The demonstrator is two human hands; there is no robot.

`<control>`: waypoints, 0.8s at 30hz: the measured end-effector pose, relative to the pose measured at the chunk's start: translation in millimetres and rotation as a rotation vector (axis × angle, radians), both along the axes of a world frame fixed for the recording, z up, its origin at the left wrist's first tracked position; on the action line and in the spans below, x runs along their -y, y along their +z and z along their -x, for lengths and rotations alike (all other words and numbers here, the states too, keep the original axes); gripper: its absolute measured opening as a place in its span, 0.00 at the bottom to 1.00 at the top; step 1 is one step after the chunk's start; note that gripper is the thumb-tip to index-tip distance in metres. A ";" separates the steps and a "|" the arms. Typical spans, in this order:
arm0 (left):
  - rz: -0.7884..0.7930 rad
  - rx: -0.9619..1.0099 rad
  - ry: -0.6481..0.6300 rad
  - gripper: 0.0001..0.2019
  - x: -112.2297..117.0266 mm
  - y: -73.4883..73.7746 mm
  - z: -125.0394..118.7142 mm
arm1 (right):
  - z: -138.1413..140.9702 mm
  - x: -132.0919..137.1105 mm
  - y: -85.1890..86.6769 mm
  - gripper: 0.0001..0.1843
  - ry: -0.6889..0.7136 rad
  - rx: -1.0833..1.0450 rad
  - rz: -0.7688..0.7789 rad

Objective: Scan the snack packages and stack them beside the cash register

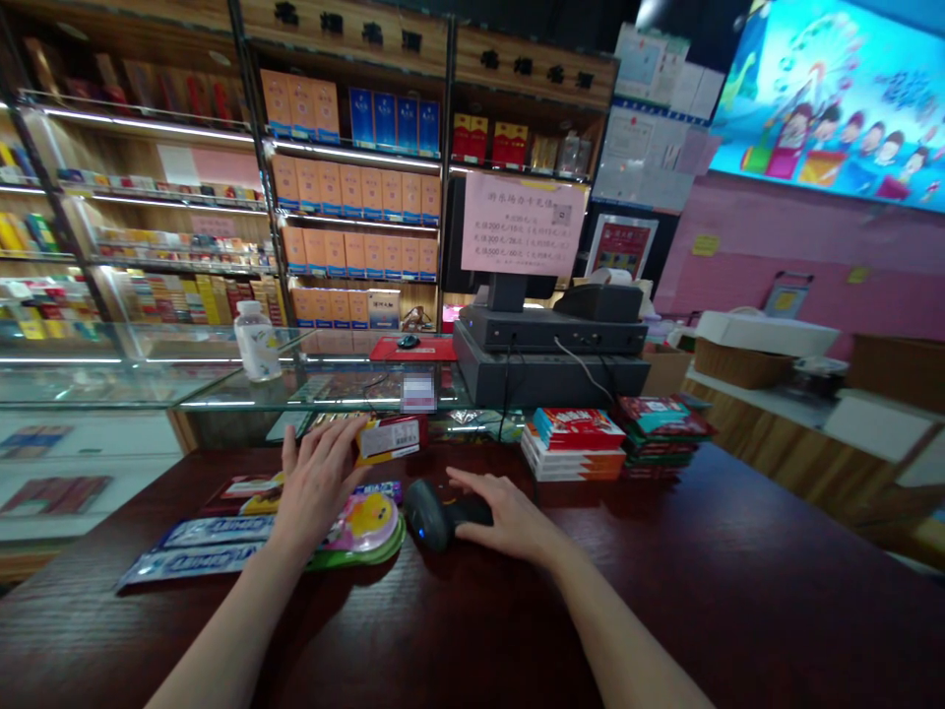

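Observation:
My left hand [321, 483] reaches over packaged goods on the dark wooden counter. Its fingers and thumb are round the left end of a small red and yellow box [391, 440], whose white barcode face is towards me. Under that hand lie a pink and green toy pack [365, 527], long blue-white sachets [196, 549] and a red-yellow packet [251, 490]. My right hand [506, 512] is open, fingers stretched out, at the handle of a black barcode scanner [435, 514]. The scanner rests on the counter; whether my fingers touch it I cannot tell.
Stacks of red-white boxes [576, 443] and dark green-red packets [661, 433] stand at the right back. Behind are a cash register [550, 340] with cables, a white bottle [257, 340] and a mouse [408, 342] on glass cases. Stocked shelves line the wall.

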State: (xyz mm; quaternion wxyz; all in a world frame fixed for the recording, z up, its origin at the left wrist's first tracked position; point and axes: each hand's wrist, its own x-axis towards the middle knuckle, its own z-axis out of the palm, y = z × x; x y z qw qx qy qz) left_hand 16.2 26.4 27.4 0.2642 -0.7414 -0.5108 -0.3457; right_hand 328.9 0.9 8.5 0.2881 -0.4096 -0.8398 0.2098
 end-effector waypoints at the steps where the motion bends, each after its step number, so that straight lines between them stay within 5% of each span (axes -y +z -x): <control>1: -0.002 -0.003 -0.008 0.29 0.9 0.9 -1.6 | 1.0 -0.6 0.3 0.39 -0.035 -0.068 0.005; 4: -0.010 -0.024 -0.045 0.29 4.5 4.1 -8.2 | 6.3 -6.6 -2.9 0.31 -0.116 -0.352 0.085; 9: -0.022 -0.079 -0.115 0.30 12.1 9.0 -24.1 | 13.1 -18.7 -10.3 0.34 -0.124 -0.614 0.238; 16: -0.012 -0.129 -0.168 0.30 16.4 8.2 -37.3 | 16.4 -14.0 -4.1 0.32 -0.101 -0.617 0.200; 24: 0.023 -0.079 -0.091 0.30 17.3 4.3 -43.7 | 16.2 -15.6 -6.8 0.28 -0.183 -0.528 0.126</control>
